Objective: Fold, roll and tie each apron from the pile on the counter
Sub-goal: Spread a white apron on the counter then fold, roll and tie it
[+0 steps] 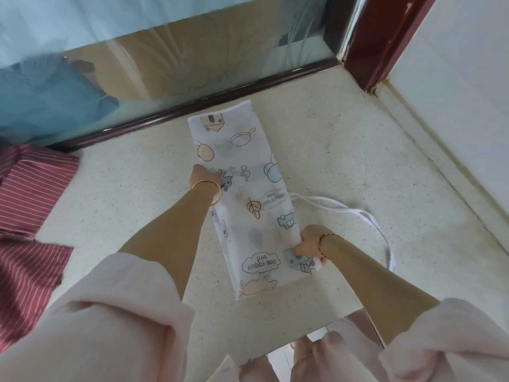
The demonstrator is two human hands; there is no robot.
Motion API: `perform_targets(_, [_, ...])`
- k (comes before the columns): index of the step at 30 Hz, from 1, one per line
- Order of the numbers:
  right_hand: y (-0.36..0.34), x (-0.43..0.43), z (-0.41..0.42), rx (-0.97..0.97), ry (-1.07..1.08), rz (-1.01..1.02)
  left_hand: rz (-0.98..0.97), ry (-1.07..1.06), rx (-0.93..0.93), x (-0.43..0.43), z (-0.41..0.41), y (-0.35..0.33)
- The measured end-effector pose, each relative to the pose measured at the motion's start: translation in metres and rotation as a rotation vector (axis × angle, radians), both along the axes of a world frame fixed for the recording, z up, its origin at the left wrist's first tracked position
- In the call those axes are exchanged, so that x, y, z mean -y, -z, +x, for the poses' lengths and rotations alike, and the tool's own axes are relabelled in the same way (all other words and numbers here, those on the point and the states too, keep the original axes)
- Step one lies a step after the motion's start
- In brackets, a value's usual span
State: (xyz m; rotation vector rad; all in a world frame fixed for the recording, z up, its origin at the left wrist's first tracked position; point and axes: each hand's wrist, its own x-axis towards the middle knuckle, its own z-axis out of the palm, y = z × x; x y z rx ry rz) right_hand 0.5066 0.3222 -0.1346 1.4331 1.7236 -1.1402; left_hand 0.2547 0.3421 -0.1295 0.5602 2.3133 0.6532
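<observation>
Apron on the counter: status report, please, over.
Left hand on folded apron, left edge, grip unclear. Right hand grips its near right corner. White ties trail loose to the right. Not yet rolled.

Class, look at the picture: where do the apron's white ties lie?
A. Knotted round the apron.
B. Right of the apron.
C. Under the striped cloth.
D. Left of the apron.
B: the ties trail loose on the counter to the right of the apron, beyond the right hand.
</observation>
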Motion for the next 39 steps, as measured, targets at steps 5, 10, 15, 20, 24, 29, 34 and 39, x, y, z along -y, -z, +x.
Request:
perform_targets(5, [0.001,0.001,0.0,0.021,-0.013,0.049,0.06,0.005,-0.106,0.007,0.002,0.0])
perform_targets(10, [0.001,-0.001,0.0,0.011,-0.011,0.029,0.134,-0.101,-0.322,0.034,0.019,-0.001])
perform_targets(15, [-0.001,-0.002,-0.001,0.006,0.007,0.002,0.138,-0.126,-0.099,0.074,0.062,0.009])
perform_targets(20, [-0.001,-0.002,-0.001,-0.012,0.066,0.029,0.067,-0.1,-0.047,0.081,0.064,0.012])
perform_targets(24, [0.001,0.003,0.001,-0.01,0.061,0.099,-0.128,0.026,-0.051,0.077,0.059,0.008])
perform_targets(29, [0.001,0.006,0.003,-0.018,0.057,0.133,-0.073,-0.092,0.189,0.075,0.052,0.008])
perform_targets(34, [0.0,0.007,0.002,-0.011,0.048,0.137,0.031,-0.184,0.213,0.082,0.052,0.011])
perform_targets(39, [0.0,0.009,0.002,-0.019,0.06,0.145,-0.022,-0.173,0.159,0.091,0.057,0.013])
